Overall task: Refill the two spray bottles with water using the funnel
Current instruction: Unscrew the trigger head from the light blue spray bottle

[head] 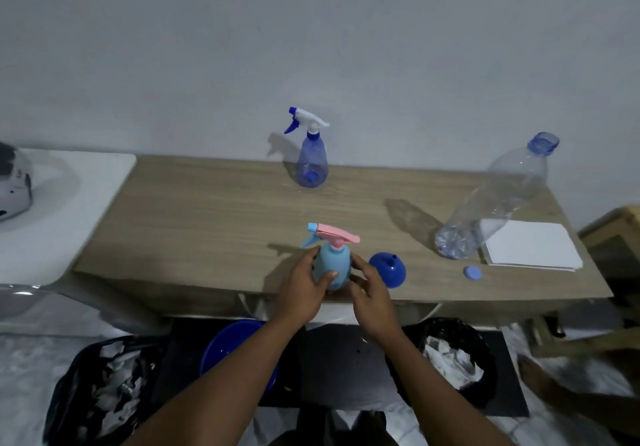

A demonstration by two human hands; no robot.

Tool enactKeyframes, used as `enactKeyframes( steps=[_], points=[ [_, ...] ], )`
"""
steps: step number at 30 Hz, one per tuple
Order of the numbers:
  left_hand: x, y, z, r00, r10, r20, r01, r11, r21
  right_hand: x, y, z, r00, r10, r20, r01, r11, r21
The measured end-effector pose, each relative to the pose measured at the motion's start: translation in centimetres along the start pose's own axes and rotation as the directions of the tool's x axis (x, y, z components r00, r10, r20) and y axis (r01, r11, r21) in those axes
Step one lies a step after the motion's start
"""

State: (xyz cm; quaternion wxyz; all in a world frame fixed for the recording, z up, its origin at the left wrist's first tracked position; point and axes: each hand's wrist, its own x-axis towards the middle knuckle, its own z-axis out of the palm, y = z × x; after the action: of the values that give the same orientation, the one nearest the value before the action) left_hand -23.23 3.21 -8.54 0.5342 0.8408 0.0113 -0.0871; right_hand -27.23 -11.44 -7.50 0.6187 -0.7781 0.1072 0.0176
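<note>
At the near edge of a wooden table (207, 210), a sprayer (330, 265), pale blue with a pink trigger, is being held upright with its head screwed on. It is being gripped by the left hand (304, 286), fingers wrapped round the body and thumb laid across the front. The right hand (370, 293) is being rested against the other side with fingers loosely bent; whether it is gripping cannot be told.

A funnel (388, 270) is lying mouth-down just beside the sprayer. The second sprayer (311, 165) is standing at the back, well apart. An uncapped water bottle (495, 203) is standing to the right, its cap (472, 272) near its foot and white paper (533, 245) beside it.

Trouble is likely being courted by position. With the sprayer so near the edge, it could be tipped off the table while the head is being twisted loose. The tall open bottle could be toppled by a careless reach, and the paper soaked.
</note>
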Motion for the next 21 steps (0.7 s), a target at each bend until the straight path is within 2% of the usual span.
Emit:
enactKeyframes(
  steps=[4, 7, 11, 18, 21],
  points=[
    [0.3, 1.2, -0.3, 0.998, 0.05, 0.048, -0.053, 0.997, 0.058, 0.8, -1.5, 0.5, 0.995, -0.044, -0.091, 0.043, 0.999, -0.013],
    [1.0, 1.8, -0.1, 0.997, 0.077, 0.03, -0.08, 0.99, 0.119, 2.1, -3.2, 1.6, 0.977, -0.099, -0.188, 0.096, 0.995, -0.024],
    [1.3, 1.8, 0.2, 0.998, 0.056, -0.002, -0.055, 0.986, 0.16, 3.1, -3.8, 2.6, 0.957, -0.065, -0.284, 0.076, 0.997, 0.03],
    [1.6, 1.0, 0.3, 0.996, 0.091, 0.016, -0.092, 0.982, 0.164, 3.5, -2.7, 2.2, 0.954, -0.148, -0.262, 0.152, 0.988, -0.006],
    [1.8, 0.7, 0.1, 0.994, 0.1, 0.052, -0.107, 0.983, 0.148, 3.7, -2.2, 1.6, 0.951, -0.233, -0.205, 0.218, 0.972, -0.093]
  ],
)
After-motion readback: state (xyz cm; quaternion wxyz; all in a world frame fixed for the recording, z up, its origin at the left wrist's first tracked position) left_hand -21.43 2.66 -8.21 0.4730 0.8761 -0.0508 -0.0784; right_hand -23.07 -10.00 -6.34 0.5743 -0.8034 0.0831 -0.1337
